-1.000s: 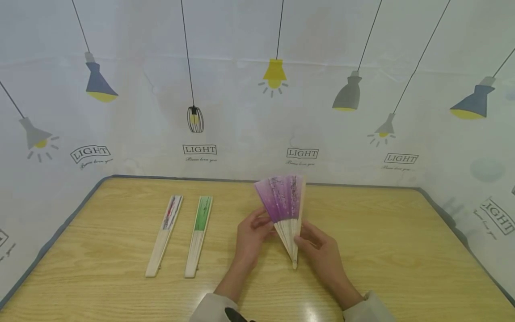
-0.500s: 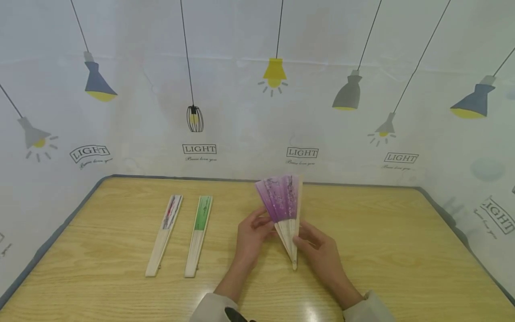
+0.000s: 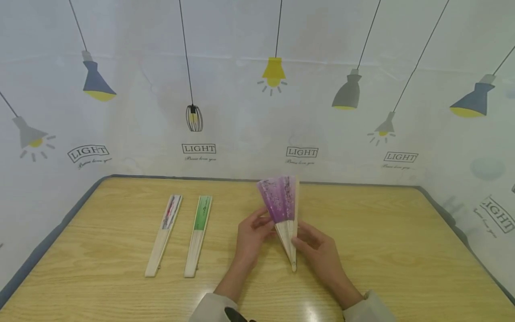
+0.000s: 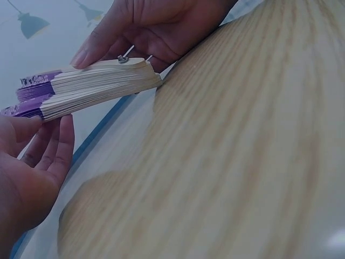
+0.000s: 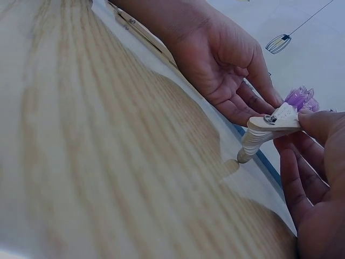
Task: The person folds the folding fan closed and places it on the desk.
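A purple folding fan (image 3: pixel 278 199) with pale ribs and a blossom print stands partly spread between both hands, its pivot end pointing toward the person. My left hand (image 3: pixel 251 237) pinches its left edge between thumb and fingers. On the other side, my right hand (image 3: pixel 319 250) pinches the right outer rib, thumb on top. In the left wrist view the fan's ribs (image 4: pixel 102 83) fan out in a thick stack, with a metal rivet (image 4: pixel 123 59) at the pivot. Purple cloth bunches in folds (image 5: pixel 302 100) beyond the right thumb in the right wrist view.
Two folded fans lie side by side at the left of the wooden table (image 3: pixel 382 250): one with a white and red print (image 3: pixel 170 212), one green (image 3: pixel 203 213). A white cloth wall (image 3: pixel 241 112) printed with lamps stands behind the table's far edge.
The purple fan has narrowed: its right outer rib has moved left with my right hand, bringing it closer to the left edge. My left hand has stayed nearly still.
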Demonstrator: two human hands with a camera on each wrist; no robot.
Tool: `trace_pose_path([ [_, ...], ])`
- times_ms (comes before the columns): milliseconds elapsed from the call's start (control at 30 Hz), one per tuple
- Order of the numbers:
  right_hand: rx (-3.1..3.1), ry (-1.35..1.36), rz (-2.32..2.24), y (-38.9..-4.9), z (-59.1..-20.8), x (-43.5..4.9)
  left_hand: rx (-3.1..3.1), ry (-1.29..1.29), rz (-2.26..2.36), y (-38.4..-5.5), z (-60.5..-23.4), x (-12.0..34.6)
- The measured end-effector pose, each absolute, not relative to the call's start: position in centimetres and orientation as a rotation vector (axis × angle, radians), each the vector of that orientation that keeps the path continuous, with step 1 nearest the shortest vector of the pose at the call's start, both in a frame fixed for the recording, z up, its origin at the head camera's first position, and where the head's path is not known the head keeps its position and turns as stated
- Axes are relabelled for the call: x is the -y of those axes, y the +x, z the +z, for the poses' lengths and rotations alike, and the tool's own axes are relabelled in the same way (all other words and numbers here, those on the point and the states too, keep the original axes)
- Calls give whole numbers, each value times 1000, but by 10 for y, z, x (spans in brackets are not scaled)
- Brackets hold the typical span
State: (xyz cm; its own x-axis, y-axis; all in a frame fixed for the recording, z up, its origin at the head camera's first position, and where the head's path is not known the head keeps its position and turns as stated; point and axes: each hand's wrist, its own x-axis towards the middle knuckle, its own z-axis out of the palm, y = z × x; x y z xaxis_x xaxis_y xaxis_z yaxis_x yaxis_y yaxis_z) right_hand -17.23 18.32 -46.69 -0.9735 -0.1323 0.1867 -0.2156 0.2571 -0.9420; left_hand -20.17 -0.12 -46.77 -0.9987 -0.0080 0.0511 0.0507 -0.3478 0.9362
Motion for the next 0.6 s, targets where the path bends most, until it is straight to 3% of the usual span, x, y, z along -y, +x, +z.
trace_pose_path([
  [600, 2419, 369, 1869, -171, -466, -183, 1770, -63, -2546, -203, -470, 0],
])
